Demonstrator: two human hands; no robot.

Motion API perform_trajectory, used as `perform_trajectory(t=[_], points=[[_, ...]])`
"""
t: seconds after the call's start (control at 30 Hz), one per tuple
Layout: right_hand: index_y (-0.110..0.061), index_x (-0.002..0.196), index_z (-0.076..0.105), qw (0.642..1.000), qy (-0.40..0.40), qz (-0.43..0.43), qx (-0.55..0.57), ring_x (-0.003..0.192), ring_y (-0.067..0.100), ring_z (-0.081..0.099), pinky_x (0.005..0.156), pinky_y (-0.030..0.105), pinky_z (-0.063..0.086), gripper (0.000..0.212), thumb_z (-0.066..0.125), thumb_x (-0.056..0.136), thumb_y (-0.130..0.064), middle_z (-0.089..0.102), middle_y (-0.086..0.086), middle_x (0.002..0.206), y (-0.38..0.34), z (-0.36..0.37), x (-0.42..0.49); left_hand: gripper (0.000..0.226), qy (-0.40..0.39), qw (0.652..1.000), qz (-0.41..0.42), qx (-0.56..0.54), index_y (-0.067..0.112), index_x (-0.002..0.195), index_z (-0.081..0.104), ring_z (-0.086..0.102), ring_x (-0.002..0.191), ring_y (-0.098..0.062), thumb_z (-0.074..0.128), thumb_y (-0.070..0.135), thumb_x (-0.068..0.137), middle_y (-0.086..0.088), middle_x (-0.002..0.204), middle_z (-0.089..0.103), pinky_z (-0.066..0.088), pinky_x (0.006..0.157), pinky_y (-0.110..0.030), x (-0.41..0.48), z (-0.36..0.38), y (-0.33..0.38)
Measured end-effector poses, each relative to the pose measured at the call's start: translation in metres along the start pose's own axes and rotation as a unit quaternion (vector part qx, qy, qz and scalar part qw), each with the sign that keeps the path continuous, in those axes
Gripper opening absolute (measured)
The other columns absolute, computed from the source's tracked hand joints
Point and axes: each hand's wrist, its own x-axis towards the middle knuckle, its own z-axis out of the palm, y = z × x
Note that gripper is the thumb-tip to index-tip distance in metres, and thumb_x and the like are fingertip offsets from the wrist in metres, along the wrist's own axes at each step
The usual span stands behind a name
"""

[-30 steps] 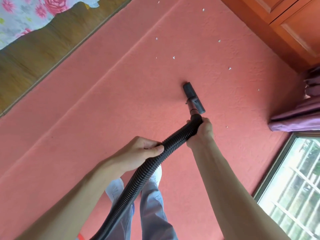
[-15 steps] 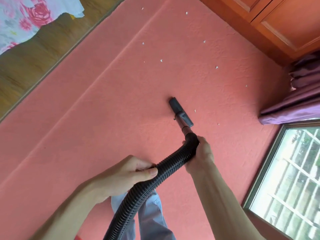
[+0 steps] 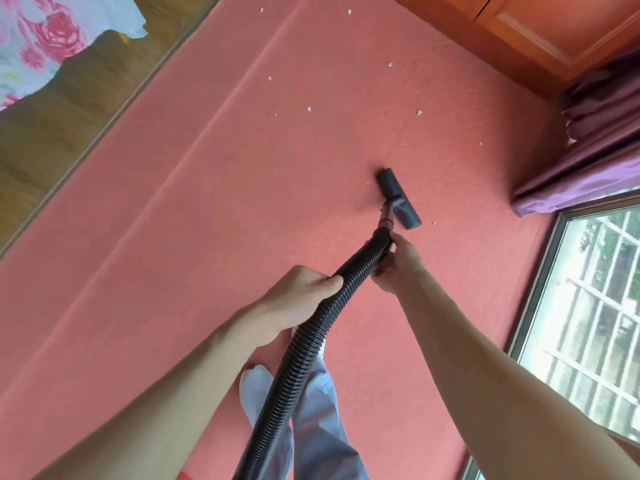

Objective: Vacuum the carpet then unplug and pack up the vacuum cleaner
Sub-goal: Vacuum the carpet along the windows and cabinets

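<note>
Hands: left hand [image 3: 298, 299] and right hand [image 3: 398, 265] are both gripping the black hose [image 3: 301, 344].
Nozzle [image 3: 398, 199]: lying flat on the carpet [image 3: 173, 254].
Edges: wooden floor [image 3: 69, 109] bordering left; cabinet [image 3: 540, 26], curtain [image 3: 588, 168] and window [image 3: 588, 306] closing the right.

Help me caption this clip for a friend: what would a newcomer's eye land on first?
A black ribbed hose runs up the middle, gripped by the left hand lower down and the right hand near its end, where a dark nozzle rests on the salmon-pink carpet. White scraps dot the carpet beyond the nozzle; a purple curtain bunches at the right edge.
</note>
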Motion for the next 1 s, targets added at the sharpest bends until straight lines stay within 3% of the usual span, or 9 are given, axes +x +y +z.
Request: perform_trajectory(t=[0.1, 0.17, 0.33, 0.47, 0.6, 0.7, 0.8, 0.9, 1.0], points=[[-0.003, 0.116, 0.053, 0.999, -0.047, 0.012, -0.011, 0.082, 0.021, 0.056, 0.084, 0.030, 0.048, 0.037, 0.054, 0.097, -0.035, 0.055, 0.010, 0.093, 0.002, -0.007, -0.006, 0.041, -0.024, 1.000, 0.003, -0.001, -0.002, 0.102, 0.073, 0.065, 0.085, -0.019, 0.056, 0.034, 0.101, -0.019, 0.102, 0.074, 0.052, 0.087, -0.036, -0.003, 0.004, -0.004], [-0.001, 0.110, 0.050, 0.997, -0.068, 0.015, -0.030, 0.071, 0.021, 0.053, 0.071, 0.031, 0.048, 0.036, 0.054, 0.097, -0.035, 0.052, 0.010, 0.082, 0.006, -0.012, -0.019, 0.039, -0.091, 0.996, -0.005, -0.024, 0.000, 0.106, 0.074, 0.065, 0.084, -0.015, 0.056, 0.034, 0.101, -0.012, 0.098, 0.073, 0.052, 0.079, -0.029, -0.013, -0.006, -0.008], [-0.002, 0.110, 0.052, 0.993, -0.060, 0.017, -0.103, 0.066, 0.018, 0.044, 0.070, 0.030, 0.037, 0.032, 0.056, 0.096, -0.030, 0.045, 0.009, 0.077, 0.026, -0.024, -0.052, 0.042, -0.241, 0.968, -0.025, -0.067, -0.007, 0.113, 0.070, 0.064, 0.095, -0.025, 0.062, 0.031, 0.097, -0.019, 0.106, 0.071, 0.052, 0.081, -0.028, -0.039, -0.036, -0.018], [-0.002, 0.108, 0.052, 0.989, -0.056, 0.021, -0.134, 0.063, 0.017, 0.040, 0.064, 0.030, 0.034, 0.031, 0.060, 0.093, -0.029, 0.046, 0.009, 0.074, 0.025, -0.019, -0.060, 0.045, -0.283, 0.954, -0.025, -0.094, -0.010, 0.115, 0.066, 0.062, 0.098, -0.028, 0.064, 0.030, 0.095, -0.019, 0.108, 0.070, 0.053, 0.078, -0.025, -0.041, -0.038, -0.021], [-0.002, 0.109, 0.058, 0.981, -0.016, 0.007, -0.191, 0.064, 0.016, 0.044, 0.076, 0.031, 0.039, 0.034, 0.067, 0.088, -0.027, 0.051, 0.010, 0.082, 0.006, 0.002, -0.042, 0.032, -0.273, 0.952, -0.010, -0.138, 0.001, 0.110, 0.071, 0.067, 0.088, -0.014, 0.058, 0.028, 0.099, -0.007, 0.099, 0.072, 0.053, 0.073, -0.023, -0.030, -0.027, -0.019], [-0.007, 0.095, 0.057, 0.951, 0.020, -0.022, -0.309, 0.054, 0.012, 0.041, 0.054, 0.025, 0.036, 0.026, 0.066, 0.086, -0.030, 0.051, 0.006, 0.074, -0.008, 0.025, -0.017, 0.035, -0.211, 0.956, -0.027, -0.200, -0.008, 0.112, 0.067, 0.064, 0.083, -0.017, 0.056, 0.023, 0.100, -0.010, 0.096, 0.069, 0.055, 0.073, -0.031, -0.015, -0.013, -0.021], [-0.010, 0.101, 0.057, 0.912, 0.039, -0.055, -0.406, 0.048, 0.012, 0.038, 0.038, 0.019, 0.027, 0.026, 0.064, 0.084, -0.029, 0.052, 0.006, 0.076, -0.014, 0.044, 0.007, 0.025, -0.150, 0.955, -0.045, -0.251, 0.000, 0.105, 0.069, 0.062, 0.076, -0.016, 0.052, 0.017, 0.102, -0.007, 0.087, 0.068, 0.055, 0.069, -0.032, -0.002, 0.004, -0.021], [-0.013, 0.099, 0.056, 0.907, 0.046, -0.059, -0.414, 0.046, 0.011, 0.039, 0.034, 0.014, 0.024, 0.025, 0.065, 0.082, -0.029, 0.051, 0.003, 0.068, -0.010, 0.049, 0.017, 0.023, -0.124, 0.954, -0.056, -0.266, 0.000, 0.106, 0.069, 0.061, 0.076, -0.017, 0.051, 0.015, 0.102, -0.007, 0.086, 0.068, 0.056, 0.069, -0.034, 0.005, 0.011, -0.022], [-0.010, 0.094, 0.058, 0.919, 0.056, -0.055, -0.387, 0.046, 0.011, 0.038, 0.037, 0.017, 0.026, 0.028, 0.069, 0.080, -0.033, 0.050, 0.003, 0.065, -0.001, 0.033, 0.008, 0.022, -0.182, 0.947, -0.057, -0.259, 0.000, 0.104, 0.070, 0.062, 0.076, -0.016, 0.055, 0.016, 0.099, -0.007, 0.085, 0.069, 0.055, 0.070, -0.033, -0.003, 0.004, -0.028]])
